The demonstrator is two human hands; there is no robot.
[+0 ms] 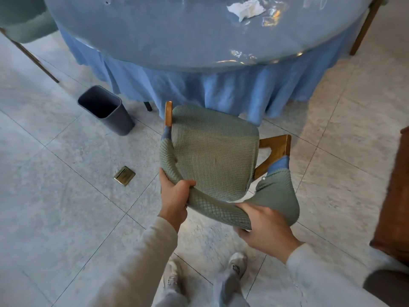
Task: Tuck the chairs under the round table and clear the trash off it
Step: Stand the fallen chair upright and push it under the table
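A wooden chair with a green quilted cover (212, 151) stands in front of me, its seat facing the round table (155, 36). The seat's front edge lies just short of the blue table skirt. My left hand (174, 200) grips the curved backrest at its left end. At the right end of the same backrest, my right hand (267, 229) is closed around it. A crumpled white tissue (246, 8) lies on the tabletop at the upper right, next to crinkled clear plastic (271, 17).
A dark grey waste bin (106, 110) stands open on the tiled floor left of the chair. A brass floor socket (124, 175) sits in the tiles. Another green chair (24, 23) is at the far left, a wooden chair leg (365, 27) at the far right, brown furniture (396, 196) beside me.
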